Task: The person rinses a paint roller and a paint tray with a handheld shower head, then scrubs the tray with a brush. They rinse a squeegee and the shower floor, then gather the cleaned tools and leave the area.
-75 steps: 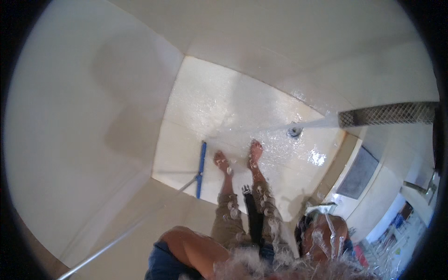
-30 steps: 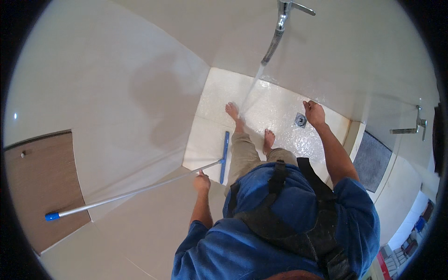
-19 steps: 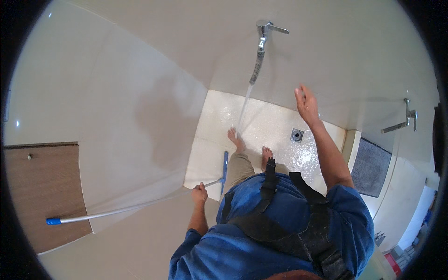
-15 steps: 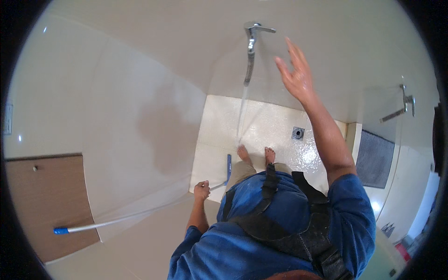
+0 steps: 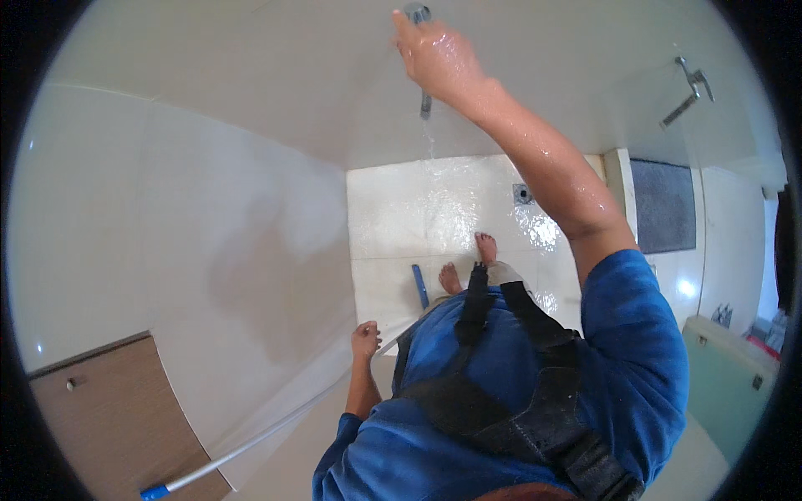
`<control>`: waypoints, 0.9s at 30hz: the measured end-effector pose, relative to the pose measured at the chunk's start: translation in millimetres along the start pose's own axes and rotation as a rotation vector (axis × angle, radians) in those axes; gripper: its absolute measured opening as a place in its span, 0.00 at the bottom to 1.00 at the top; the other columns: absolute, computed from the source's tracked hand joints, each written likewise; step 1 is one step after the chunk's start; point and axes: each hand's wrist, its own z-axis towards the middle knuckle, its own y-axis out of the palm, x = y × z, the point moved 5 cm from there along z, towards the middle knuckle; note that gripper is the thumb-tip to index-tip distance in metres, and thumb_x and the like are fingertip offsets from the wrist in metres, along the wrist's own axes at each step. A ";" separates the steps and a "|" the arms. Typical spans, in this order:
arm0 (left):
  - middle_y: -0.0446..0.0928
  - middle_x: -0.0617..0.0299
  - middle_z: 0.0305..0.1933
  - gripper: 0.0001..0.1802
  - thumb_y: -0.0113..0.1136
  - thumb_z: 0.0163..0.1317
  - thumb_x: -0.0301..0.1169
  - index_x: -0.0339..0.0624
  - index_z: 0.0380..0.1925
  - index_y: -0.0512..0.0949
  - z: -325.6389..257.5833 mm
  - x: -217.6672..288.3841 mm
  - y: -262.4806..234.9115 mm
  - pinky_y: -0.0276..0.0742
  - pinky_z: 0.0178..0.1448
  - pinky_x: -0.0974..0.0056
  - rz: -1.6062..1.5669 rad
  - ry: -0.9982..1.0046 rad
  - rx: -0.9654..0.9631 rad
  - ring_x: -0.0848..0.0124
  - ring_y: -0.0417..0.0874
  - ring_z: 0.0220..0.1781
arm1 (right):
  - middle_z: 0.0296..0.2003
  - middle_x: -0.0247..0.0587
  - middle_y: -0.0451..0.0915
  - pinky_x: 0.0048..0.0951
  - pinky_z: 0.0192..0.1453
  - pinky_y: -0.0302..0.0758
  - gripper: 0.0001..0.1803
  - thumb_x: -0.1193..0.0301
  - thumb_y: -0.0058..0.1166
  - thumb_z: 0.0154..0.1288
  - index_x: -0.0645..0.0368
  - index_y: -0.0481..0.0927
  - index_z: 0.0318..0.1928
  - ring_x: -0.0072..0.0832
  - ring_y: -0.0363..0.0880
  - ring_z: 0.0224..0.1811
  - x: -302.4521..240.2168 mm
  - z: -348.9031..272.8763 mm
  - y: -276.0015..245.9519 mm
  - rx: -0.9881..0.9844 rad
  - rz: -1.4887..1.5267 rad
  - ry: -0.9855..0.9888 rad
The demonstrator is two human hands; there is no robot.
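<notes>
My wet right hand (image 5: pixel 443 63) is closed over the lever side of a chrome wall tap (image 5: pixel 417 12), its fingers curled and the lever hidden beneath them. From the tap's flexible spout (image 5: pixel 426 106), a thin, broken stream of water (image 5: pixel 429 140) falls to the floor. Low at my side, my left hand (image 5: pixel 366 340) has loosely curled fingers with gaps between them. Behind its wrist passes the white pole (image 5: pixel 276 426) of a floor squeegee. The blue head (image 5: pixel 420 286) rests on the floor by my foot; the pole's blue end (image 5: pixel 154 493) overlaps the wooden door.
Wet, shiny floor tiles (image 5: pixel 384 204) surround my bare feet (image 5: pixel 485 247). A square drain (image 5: pixel 523 194) lies near the far wall. To the right are another wall tap (image 5: pixel 692 83), a grey mat (image 5: pixel 664 204) behind a low ledge, and a greenish panel (image 5: pixel 727 388). A brown wooden door (image 5: pixel 117 409) stands lower left.
My right hand has moved up and left from open air onto the tap. The water stream has become thinner and broken. My feet have shifted; the squeegee head keeps its place on the floor.
</notes>
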 end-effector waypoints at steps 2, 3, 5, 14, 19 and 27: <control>0.81 0.55 0.30 0.22 0.58 0.66 0.47 0.36 0.44 0.78 4.0 -17.8 -3.4 0.78 0.23 0.66 -0.065 0.033 -0.014 0.69 0.82 0.24 | 0.30 0.51 0.82 0.44 0.41 0.79 0.22 0.64 0.51 0.69 0.58 0.73 0.61 0.46 0.82 0.33 36.9 -18.5 -2.7 0.112 0.184 0.116; 0.81 0.56 0.30 0.22 0.57 0.66 0.47 0.36 0.43 0.79 7.4 -24.9 -1.6 0.78 0.23 0.65 -0.103 0.036 -0.051 0.69 0.82 0.24 | 0.29 0.51 0.82 0.44 0.41 0.79 0.22 0.64 0.51 0.68 0.57 0.73 0.61 0.46 0.82 0.32 63.8 -30.4 0.9 0.141 0.264 0.196; 0.81 0.56 0.29 0.21 0.56 0.67 0.46 0.35 0.41 0.79 10.7 -45.9 -11.7 0.78 0.23 0.64 -0.070 -0.113 -0.029 0.68 0.82 0.24 | 0.32 0.53 0.82 0.44 0.43 0.79 0.23 0.64 0.51 0.68 0.56 0.73 0.62 0.46 0.82 0.35 106.2 -78.5 30.7 0.039 0.295 0.349; 0.79 0.61 0.28 0.16 0.77 0.46 0.27 0.36 0.29 0.77 40.2 4.2 58.9 0.78 0.31 0.58 0.175 0.013 -0.255 0.67 0.80 0.28 | 0.53 0.57 0.78 0.44 0.61 0.74 0.31 0.68 0.57 0.49 0.61 0.75 0.57 0.47 0.76 0.58 233.3 -623.1 111.8 -1.221 0.037 0.798; 0.76 0.63 0.19 0.22 0.83 0.36 0.34 0.41 0.16 0.73 80.3 115.9 111.8 0.74 0.31 0.63 0.775 0.411 -0.162 0.71 0.73 0.21 | 0.43 0.58 0.82 0.40 0.55 0.78 0.16 0.66 0.55 0.53 0.66 0.83 0.38 0.47 0.82 0.48 256.5 -803.1 42.7 -1.143 0.087 1.306; 0.59 0.63 0.11 0.34 0.82 0.40 0.43 0.40 0.11 0.60 -39.1 339.1 302.9 0.59 0.21 0.61 0.715 1.303 -0.096 0.72 0.56 0.17 | 0.49 0.60 0.80 0.40 0.60 0.74 0.26 0.59 0.60 0.59 0.64 0.80 0.52 0.46 0.80 0.53 292.7 -867.6 32.5 -0.395 0.501 1.790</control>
